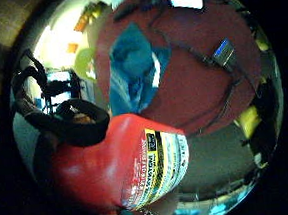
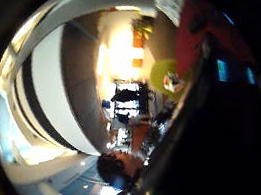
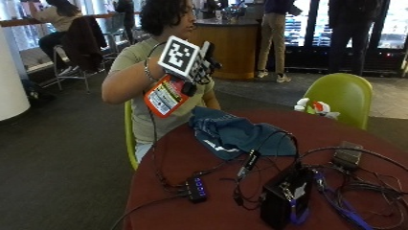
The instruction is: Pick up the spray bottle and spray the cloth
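As seen from the outside view, a person seated at a round, dark red table (image 3: 191, 158) holds the gloved right hand (image 3: 198, 72) raised at chest height, above the table's near edge and clear of its surface. The grip is closed around the spray bottle (image 3: 165, 96), a red bottle with a white and yellow label, which hangs tilted below the hand. In the little finger side palm view the spray bottle (image 1: 124, 169) fills the area nearest the palm, its label turned to the camera, with a black strap of the hand lying across its upper part. The blue cloth (image 3: 232, 134) lies crumpled on the table in front of the person, below and just beside the raised bottle, not touching it. Nearer the camera the table carries a black box (image 3: 284, 199), a small hub (image 3: 196, 188) and tangled cables (image 3: 357, 187). A green chair (image 3: 341, 96) stands beyond the table.
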`<state>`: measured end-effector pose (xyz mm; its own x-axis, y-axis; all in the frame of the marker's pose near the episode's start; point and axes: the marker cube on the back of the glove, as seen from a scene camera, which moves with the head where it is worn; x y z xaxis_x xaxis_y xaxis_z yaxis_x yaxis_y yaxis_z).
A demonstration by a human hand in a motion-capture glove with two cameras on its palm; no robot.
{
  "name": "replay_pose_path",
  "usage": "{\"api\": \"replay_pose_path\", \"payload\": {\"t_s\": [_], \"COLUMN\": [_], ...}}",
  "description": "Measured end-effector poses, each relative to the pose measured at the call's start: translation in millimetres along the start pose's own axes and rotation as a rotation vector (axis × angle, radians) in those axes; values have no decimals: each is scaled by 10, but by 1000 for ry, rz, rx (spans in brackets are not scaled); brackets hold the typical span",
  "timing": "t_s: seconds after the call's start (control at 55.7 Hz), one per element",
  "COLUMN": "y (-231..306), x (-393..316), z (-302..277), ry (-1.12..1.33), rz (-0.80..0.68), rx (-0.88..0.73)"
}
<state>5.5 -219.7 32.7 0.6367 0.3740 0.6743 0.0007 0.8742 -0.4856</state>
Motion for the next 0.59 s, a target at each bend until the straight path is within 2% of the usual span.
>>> {"api": "replay_pose_path", "payload": {"t_s": [0.179, 0.287, 0.431, 0.592], "y": [-387, -592, -807, -1047], "x": [71, 130, 279, 513], "z": [298, 559, 861, 1139], "ry": [198, 230, 249, 323], "rz": [266, 396, 510, 623], "rx": [-219, -353, -541, -640]}}
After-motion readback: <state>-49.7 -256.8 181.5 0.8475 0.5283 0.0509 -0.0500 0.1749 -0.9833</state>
